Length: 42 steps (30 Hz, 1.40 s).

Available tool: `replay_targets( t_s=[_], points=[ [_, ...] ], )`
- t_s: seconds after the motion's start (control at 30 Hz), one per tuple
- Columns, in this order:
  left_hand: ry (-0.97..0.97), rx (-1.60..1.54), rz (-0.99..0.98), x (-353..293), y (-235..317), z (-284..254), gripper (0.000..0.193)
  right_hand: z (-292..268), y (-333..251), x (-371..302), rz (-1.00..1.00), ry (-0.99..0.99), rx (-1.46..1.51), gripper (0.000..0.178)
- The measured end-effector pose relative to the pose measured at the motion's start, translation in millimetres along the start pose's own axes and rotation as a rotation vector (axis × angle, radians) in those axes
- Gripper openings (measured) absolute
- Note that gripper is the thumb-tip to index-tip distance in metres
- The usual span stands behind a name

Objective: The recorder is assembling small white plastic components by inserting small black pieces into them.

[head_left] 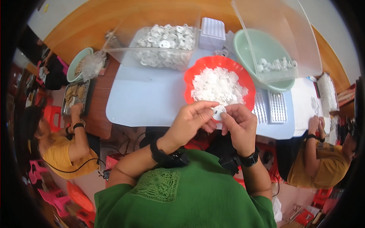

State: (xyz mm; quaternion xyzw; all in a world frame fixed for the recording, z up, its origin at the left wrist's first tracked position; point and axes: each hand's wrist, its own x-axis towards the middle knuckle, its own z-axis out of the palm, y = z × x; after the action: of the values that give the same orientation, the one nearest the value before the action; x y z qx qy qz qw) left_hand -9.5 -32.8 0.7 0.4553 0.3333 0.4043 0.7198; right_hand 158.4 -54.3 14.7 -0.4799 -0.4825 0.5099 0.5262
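Observation:
Between my hands is a small round white plastic piece [219, 111] with dark slots in its face. My left hand [192, 121] pinches its left side between thumb and fingers. From the other side my right hand [240, 123] grips it with closed fingertips. Both hands are just over the front rim of a red scalloped bowl [188, 84], which is heaped with small white plastic parts [216, 84]. What lies under my fingers is hidden.
On the light blue board [140, 100] stands a see-through bin [118, 51] full of round white pieces. A pale green basin [243, 47] holds a few more, under a tilted see-through bin [281, 34]. Stacked trays [212, 28] stand behind. Co-workers in yellow [72, 157] sit at both sides.

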Motion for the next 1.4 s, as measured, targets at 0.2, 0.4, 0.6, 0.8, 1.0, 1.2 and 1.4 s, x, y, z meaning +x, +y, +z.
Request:
replay_targets(
  t_s=[0.2, 0.4, 0.6, 0.8, 1.0, 1.2, 1.4],
  points=[
    [0.037, 0.200, 0.115, -2, -3, 8, 0.025, 4, 0, -5, -0.013, 0.000, 0.027, 0.008],
    [0.073, 0.223, 0.243, -4, -10, 2, 0.019, 13, 0, -7, -0.062, -0.047, 0.044, 0.010],
    [0.123, 0.482, 0.441, -6, -3, 6, 0.018, 12, 4, -9, -0.128, -0.029, 0.003, 0.009],
    [0.249, 0.562, 0.619, -12, 2, 7, 0.016, 23, 7, -4, -0.211, -0.046, 0.057, 0.005],
    [0.214, 0.536, 0.589, -13, 11, 4, 0.015, 29, 3, -4, -0.242, -0.009, 0.015, 0.005],
    [0.212, 0.506, 0.591, -9, 10, 8, 0.013, 22, 6, -3, -0.245, -0.011, 0.030, 0.006],
    [0.162, 0.476, 0.545, 9, 17, -6, 0.014, 20, -15, -1, -0.226, -0.044, 0.039, 0.011]
  ],
)
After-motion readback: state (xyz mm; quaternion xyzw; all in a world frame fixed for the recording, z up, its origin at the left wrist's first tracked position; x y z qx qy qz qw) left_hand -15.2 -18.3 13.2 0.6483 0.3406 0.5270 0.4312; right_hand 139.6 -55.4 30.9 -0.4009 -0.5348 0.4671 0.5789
